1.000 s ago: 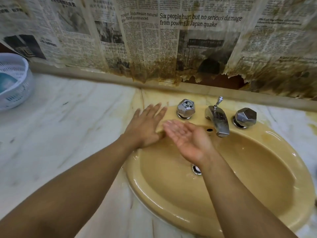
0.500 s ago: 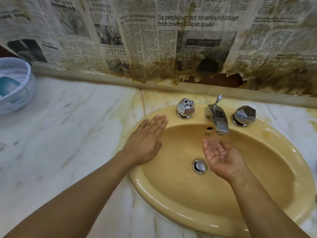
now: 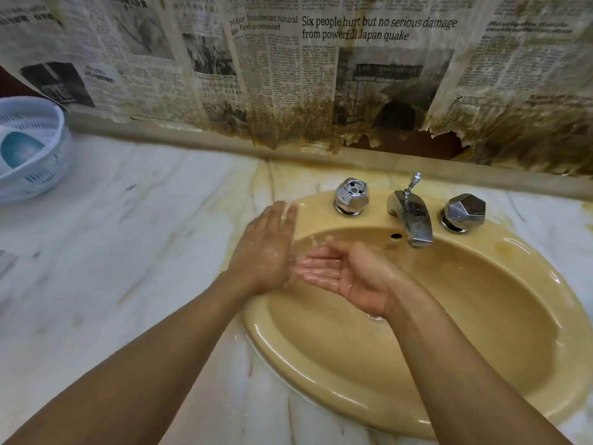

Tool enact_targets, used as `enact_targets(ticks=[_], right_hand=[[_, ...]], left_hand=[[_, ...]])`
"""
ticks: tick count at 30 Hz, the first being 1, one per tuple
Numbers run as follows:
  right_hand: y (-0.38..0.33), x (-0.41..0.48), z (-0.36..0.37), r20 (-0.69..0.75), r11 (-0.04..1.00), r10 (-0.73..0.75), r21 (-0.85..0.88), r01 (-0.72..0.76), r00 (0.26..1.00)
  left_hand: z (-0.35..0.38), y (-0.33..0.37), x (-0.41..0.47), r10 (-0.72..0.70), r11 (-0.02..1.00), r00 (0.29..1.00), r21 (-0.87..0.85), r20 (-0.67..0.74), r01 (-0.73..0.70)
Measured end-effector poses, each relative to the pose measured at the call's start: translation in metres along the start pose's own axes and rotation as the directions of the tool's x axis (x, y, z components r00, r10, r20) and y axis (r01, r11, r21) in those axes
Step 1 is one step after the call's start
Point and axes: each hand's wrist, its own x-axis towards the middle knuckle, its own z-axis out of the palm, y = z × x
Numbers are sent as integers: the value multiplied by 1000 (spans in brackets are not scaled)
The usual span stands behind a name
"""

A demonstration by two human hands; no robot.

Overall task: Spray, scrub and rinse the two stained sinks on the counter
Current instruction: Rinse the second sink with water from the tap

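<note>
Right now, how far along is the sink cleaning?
Done: the sink looks wet and glossy; no sprayer or scrubber shows. In hand: rinsing, the cupped right hand holds water beside the left hand, flat on the rim. Left: yellow-brown staining by the right tap; the second sink is out of view.

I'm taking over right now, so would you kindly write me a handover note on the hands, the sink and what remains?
Left hand: open, wet, on the left rim of the sink.
Right hand: open, palm up, cupped over the basin beside the spout.
Neither holds a tool; no sprayer or scrubber in view.
Basin is wet; brownish stains show on the right rim, so it looks unfinished.
Second sink out of view.
</note>
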Motion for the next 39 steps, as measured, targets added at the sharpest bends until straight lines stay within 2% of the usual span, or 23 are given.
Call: enact_targets(ticks=[2,3,5,7,8,9,11,13,16,18,20,23,25,27,29,31,33,35,39], right_hand=[[3,-5,-17,-129,998,-48,-34,43,990],[4,-7,-31,-185,997,-64,23,69,981],[6,-13,-64,-267,945,-63,293,144,962],[8,-19,-92,-327,782,-38,579,232,944],[8,-21,-101,-345,711,-28,653,262,938],[9,-22,-107,-352,680,-20,681,271,936],[8,-20,-109,-340,707,-17,661,252,940],[5,-16,-98,-295,728,-42,645,232,955],[1,-13,-54,-170,841,-80,517,158,982],[5,-12,-15,-57,956,-55,285,69,997],[15,-18,17,23,1000,-27,-11,27,999],[30,-33,33,-41,946,-112,-309,94,993],[37,-43,20,-152,926,-213,-346,150,965],[37,-49,-6,-236,958,-237,-221,186,942],[32,-49,-42,-319,974,-196,50,223,927],[25,-46,-75,-369,898,-134,347,270,920],[18,-41,-95,-375,769,-91,563,304,923],[14,-32,-100,-375,700,-69,642,313,924],[7,-17,-92,-357,708,-54,645,288,933]], left_hand=[[3,-4,-38,-89,989,995,-123,-39,83],[4,-4,-56,-118,977,992,-183,-50,107],[12,-3,-84,-159,952,986,-274,-56,138],[17,0,-98,-195,931,980,-322,-45,171],[18,2,-102,-211,926,977,-328,-38,187],[17,5,-102,-223,927,974,-315,-26,204],[16,3,-95,-222,944,975,-252,-17,211],[11,-6,-73,-163,974,986,-161,-15,159],[3,-18,-38,-86,991,996,-99,33,89],[2,-17,-32,-53,994,997,-96,49,57],[7,-14,-45,-47,993,998,-108,29,50],[17,-5,-83,-67,972,998,-228,-6,64],[21,0,-111,-63,958,997,-284,-53,45],[25,2,-131,-65,953,996,-301,-58,45],[27,-1,-134,-60,958,996,-283,-62,40],[27,-4,-127,-56,962,995,-270,-78,33],[25,-10,-116,-47,965,997,-262,-55,31],[21,-17,-103,-48,970,999,-238,-19,42],[8,-21,-63,-55,990,997,-127,48,61]])
